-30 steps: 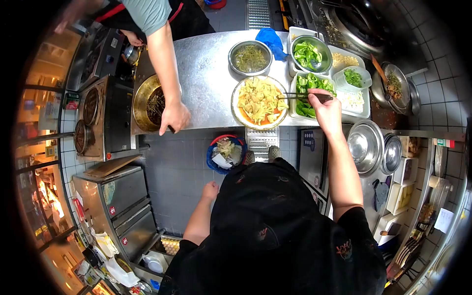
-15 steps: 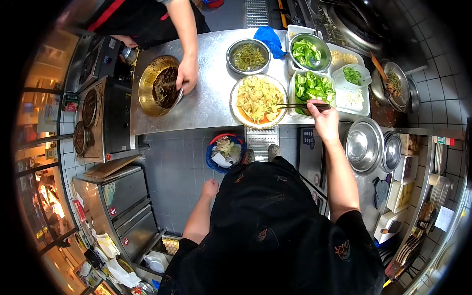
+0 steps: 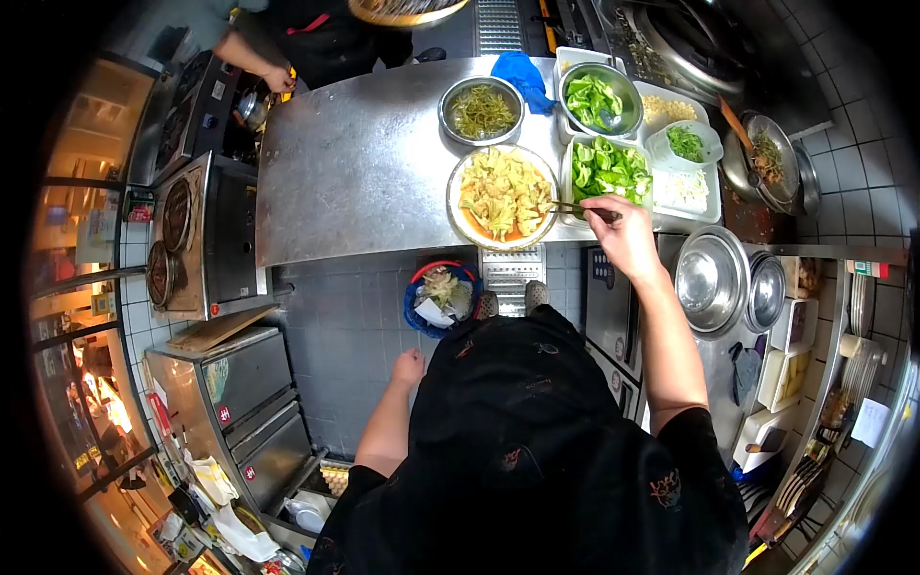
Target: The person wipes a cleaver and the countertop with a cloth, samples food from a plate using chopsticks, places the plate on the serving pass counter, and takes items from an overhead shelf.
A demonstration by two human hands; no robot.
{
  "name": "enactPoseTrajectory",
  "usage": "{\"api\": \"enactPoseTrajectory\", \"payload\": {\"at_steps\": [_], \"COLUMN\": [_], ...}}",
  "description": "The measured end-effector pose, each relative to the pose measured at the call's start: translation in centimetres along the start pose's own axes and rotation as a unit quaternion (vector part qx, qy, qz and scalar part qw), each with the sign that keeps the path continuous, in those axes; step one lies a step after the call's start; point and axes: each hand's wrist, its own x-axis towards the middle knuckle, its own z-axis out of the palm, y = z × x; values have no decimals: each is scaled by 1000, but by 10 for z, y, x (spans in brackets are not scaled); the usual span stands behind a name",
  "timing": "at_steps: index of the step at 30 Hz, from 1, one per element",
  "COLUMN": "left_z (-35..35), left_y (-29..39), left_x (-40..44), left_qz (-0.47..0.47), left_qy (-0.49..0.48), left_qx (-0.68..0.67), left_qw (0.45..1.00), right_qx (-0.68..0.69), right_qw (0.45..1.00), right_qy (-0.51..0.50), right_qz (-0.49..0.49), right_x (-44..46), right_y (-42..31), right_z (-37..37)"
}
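Observation:
My right hand (image 3: 618, 230) is closed on dark chopsticks (image 3: 572, 208), whose tips touch the food at the right side of a round plate (image 3: 453, 213). Pale yellow pieces (image 3: 503, 190) in orange sauce fill that plate. Just behind the hand is a white tub of cut green peppers (image 3: 606, 171). Away from the counter, my left hand (image 3: 408, 366) hangs low at my side with its fingers curled; whether it holds anything is hidden.
On the steel counter (image 3: 355, 163) are a bowl of green strips (image 3: 482, 112), a blue cloth (image 3: 522, 80) and a steel bowl of peppers (image 3: 594, 101). A co-worker's hand (image 3: 279, 80) is beyond the counter's left end. A lined bin (image 3: 442, 299) stands below.
The co-worker's golden bowl has left the counter and is now at the top edge of view. My right hand has shifted slightly left, with the chopsticks over the plate's right side.

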Motion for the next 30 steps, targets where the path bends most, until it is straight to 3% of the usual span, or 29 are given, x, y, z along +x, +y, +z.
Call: {"api": "enactPoseTrajectory", "payload": {"at_steps": [5,11,13,14,17,20,24,27,30], "left_z": [9,12,11,10,15,15,14,15,21], "left_y": [-4,-4,-6,-6,-15,-16,-15,-9,-10], "left_x": [1,-9,-13,-14,-13,-15,-20,-26,-28], "left_qz": [0,9,-6,-4,5,11,-12,-30,-55], "left_qy": [-14,11,5,2,0,12,16,16,8], "left_qx": [6,-36,-53,-43,-24,-29,-57,-52,-29], "left_qw": [1000,999,999,999,1000,999,998,998,998], "right_qx": [-44,-43,31,-21,47,-16,2,43,44], "right_qw": [997,999,998,996,992,991,997,997,992], "right_qy": [2,14,50,73,86,80,29,51,57], "right_qz": [-64,-14,14,-39,-81,-104,-68,-43,-103], "right_x": [10,13,24,32,66,82,85,89,96], "right_y": [23,-2,0,0,30,36,42,41,28], "right_z": [28,6,4,3,26,42,52,50,52]}}
